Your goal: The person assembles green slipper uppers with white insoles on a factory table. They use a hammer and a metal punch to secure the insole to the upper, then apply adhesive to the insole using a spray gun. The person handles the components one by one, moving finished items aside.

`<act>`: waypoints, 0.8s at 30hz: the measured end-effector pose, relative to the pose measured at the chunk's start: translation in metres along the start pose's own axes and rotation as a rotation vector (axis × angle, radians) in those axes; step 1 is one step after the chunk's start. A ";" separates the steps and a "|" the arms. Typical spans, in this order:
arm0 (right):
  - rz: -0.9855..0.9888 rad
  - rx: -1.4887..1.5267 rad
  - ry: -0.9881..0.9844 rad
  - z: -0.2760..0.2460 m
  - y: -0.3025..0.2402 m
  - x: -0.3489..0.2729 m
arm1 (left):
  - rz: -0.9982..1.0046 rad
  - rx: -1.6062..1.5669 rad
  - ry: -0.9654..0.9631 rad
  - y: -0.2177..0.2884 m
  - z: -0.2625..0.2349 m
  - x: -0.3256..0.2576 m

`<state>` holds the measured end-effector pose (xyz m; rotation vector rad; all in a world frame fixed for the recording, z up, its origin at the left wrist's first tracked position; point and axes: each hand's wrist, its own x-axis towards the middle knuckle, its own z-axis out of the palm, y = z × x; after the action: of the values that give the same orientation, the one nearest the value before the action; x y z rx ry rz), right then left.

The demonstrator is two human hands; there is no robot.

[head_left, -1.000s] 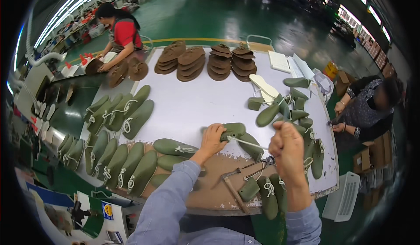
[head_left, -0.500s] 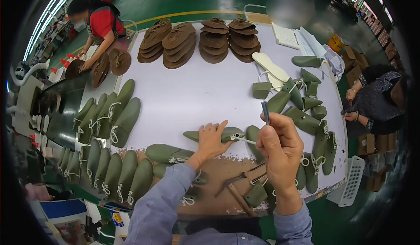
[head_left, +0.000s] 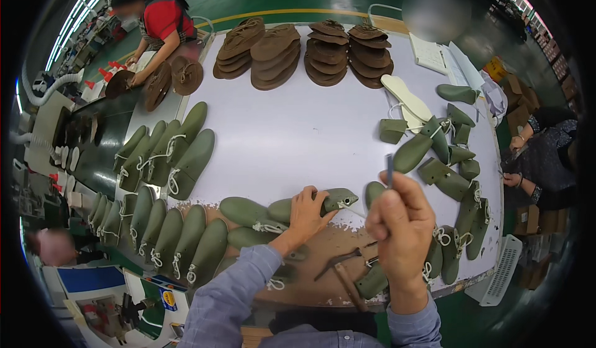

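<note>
My left hand (head_left: 307, 214) is wrapped over the middle of a green shoe last (head_left: 340, 199) lying on the table, its holed end pointing right. From the hole a white cord (head_left: 355, 211) runs toward my right hand (head_left: 403, 224). That hand is raised and closed around a thin dark metal rod-like tool (head_left: 390, 167), whose tip sticks up past the fingers. Whether the cord is also gripped in those fingers is hidden. More lasts lie beside my left hand, among them a green last (head_left: 248, 212) with a white cord loop.
A hammer (head_left: 349, 286) lies near the front edge of the table (head_left: 292, 137). Stacked brown shoe uppers (head_left: 276, 56) line the far side. Corded lasts (head_left: 192, 155) stand at left, others (head_left: 447, 177) at right beside cream insoles (head_left: 406, 99). Co-workers (head_left: 162, 22) are at left and right.
The last under my left hand has turned, bringing its holed end up and to the right. My right hand stays raised with the tool. The whole view has shifted slightly.
</note>
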<state>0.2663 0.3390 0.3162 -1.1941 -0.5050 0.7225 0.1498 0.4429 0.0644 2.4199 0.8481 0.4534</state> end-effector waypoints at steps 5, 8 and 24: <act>-0.098 -0.243 -0.065 -0.022 -0.012 -0.018 | 0.143 -0.183 -0.051 -0.029 -0.001 0.016; -0.239 -0.585 -0.054 -0.053 0.013 -0.005 | 0.114 -0.170 -0.119 -0.045 0.000 0.024; 0.335 -1.363 -0.442 -0.070 0.171 0.075 | 0.255 -0.193 -0.154 -0.053 0.003 0.025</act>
<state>0.3259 0.3817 0.1310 -2.4374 -1.2937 0.9488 0.1449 0.4934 0.0345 2.3542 0.4123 0.4159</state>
